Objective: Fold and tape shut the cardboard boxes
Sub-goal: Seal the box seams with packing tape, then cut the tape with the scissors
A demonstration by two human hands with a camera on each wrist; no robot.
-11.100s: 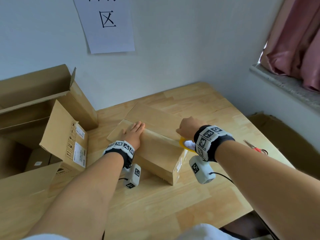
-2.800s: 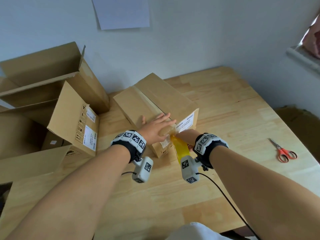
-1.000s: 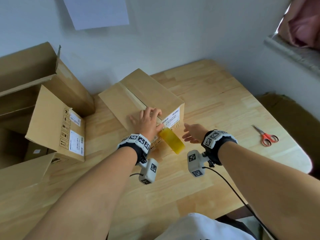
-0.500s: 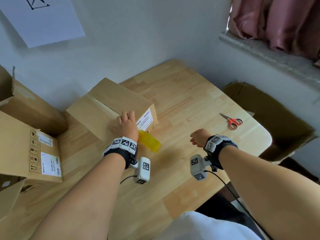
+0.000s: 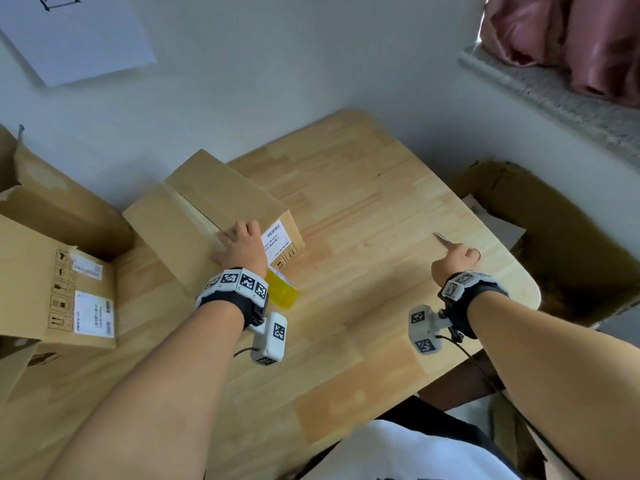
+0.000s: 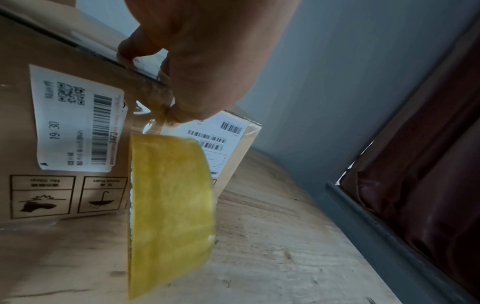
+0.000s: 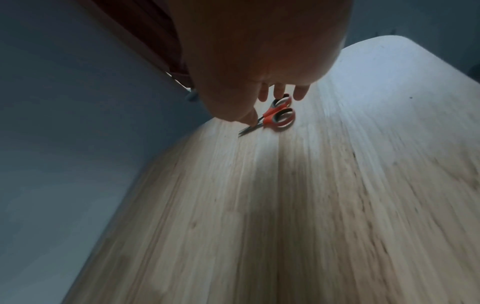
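Observation:
A closed cardboard box point(image 5: 214, 209) sits at the table's back left, a strip of tape along its top seam. My left hand point(image 5: 239, 237) grips its near top edge. In the left wrist view the fingers lie on top and the thumb point(image 6: 187, 111) pins the tape strip to the labelled side of the box point(image 6: 64, 102). The yellow tape roll point(image 5: 282, 289) point(image 6: 168, 205) hangs from that strip just above the table. My right hand point(image 5: 453, 252) is over the orange-handled scissors point(image 7: 275, 115), fingers extended above the handles, thumb by the blades point(image 5: 440, 237).
Large open cardboard boxes point(image 5: 59, 271) crowd the table's left side. A wooden table point(image 5: 363, 220) with a rounded right edge. Another open carton point(image 5: 554, 237) stands on the floor to the right. A stone sill and pink curtain point(image 5: 588, 46) are at the upper right.
My right hand let go of the tape roll and moved right to the scissors. The roll now hangs from the strip. My left hand stays on the box edge.

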